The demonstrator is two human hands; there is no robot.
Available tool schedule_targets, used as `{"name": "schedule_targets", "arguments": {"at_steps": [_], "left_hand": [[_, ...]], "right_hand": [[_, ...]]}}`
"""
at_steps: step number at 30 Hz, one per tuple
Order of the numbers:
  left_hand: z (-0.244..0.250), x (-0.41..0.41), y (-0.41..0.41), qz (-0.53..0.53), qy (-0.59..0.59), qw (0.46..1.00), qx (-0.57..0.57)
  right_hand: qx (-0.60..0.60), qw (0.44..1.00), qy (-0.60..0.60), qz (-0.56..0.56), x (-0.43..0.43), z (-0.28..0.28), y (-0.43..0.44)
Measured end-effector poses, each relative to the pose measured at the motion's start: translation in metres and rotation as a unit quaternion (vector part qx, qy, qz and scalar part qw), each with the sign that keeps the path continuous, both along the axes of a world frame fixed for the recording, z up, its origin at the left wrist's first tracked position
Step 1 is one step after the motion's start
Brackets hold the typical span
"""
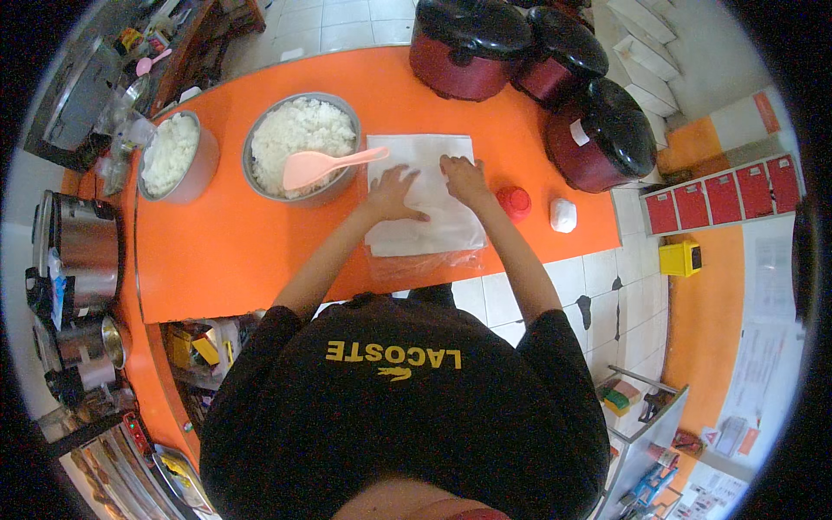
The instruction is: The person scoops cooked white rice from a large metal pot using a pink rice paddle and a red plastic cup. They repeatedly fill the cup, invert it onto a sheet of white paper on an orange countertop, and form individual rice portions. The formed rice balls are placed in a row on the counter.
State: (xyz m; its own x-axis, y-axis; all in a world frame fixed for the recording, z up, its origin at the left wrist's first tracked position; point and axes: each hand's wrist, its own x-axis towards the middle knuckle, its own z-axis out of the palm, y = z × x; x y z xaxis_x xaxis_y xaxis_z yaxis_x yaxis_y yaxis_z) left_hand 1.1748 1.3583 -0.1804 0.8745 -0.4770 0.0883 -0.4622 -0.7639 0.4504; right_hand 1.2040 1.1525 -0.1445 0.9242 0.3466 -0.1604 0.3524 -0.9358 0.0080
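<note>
A stack of white wrapping paper sheets (429, 234) lies on the orange table in front of me. My left hand (392, 196) rests on the paper's left part, its fingers spread and thumb pointing right. Near the right edge, my right hand (464, 181) touches the paper with bent fingers; whether it pinches a sheet is unclear. Left of the paper stands a grey pot (249, 170) heaped with cooked white rice (286, 133). A pink rice paddle (315, 169) lies across the rice, its handle reaching over the pot's rim above the paper.
On the orange table (247, 260) stand a second rice pot (203, 166) at left, a red cup (514, 204) and a small white wrapped bundle (563, 215) at right. Several dark red rice cookers (448, 65) line the far right. Clear plastic (422, 263) lies under the paper's near edge.
</note>
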Motion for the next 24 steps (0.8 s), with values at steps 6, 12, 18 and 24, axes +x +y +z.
{"name": "schedule_targets", "arguments": {"at_steps": [6, 12, 18, 24], "left_hand": [[0.042, -0.006, 0.015, -0.06, -0.17, 0.978, 0.103], [0.03, -0.025, 0.041, -0.258, -0.032, 0.958, 0.118], [0.037, -0.047, 0.037, -0.202, 0.16, 0.966, 0.024], [0.005, -0.057, 0.04, -0.173, 0.135, 0.975, -0.019]], "right_hand": [[0.142, 0.981, 0.005, 0.135, -0.06, 0.042, -0.01], [0.136, 0.976, -0.012, 0.169, -0.105, 0.014, -0.027], [0.229, 0.96, 0.027, 0.156, -0.116, -0.019, -0.033], [0.224, 0.962, 0.048, 0.151, -0.111, -0.021, -0.042]]}}
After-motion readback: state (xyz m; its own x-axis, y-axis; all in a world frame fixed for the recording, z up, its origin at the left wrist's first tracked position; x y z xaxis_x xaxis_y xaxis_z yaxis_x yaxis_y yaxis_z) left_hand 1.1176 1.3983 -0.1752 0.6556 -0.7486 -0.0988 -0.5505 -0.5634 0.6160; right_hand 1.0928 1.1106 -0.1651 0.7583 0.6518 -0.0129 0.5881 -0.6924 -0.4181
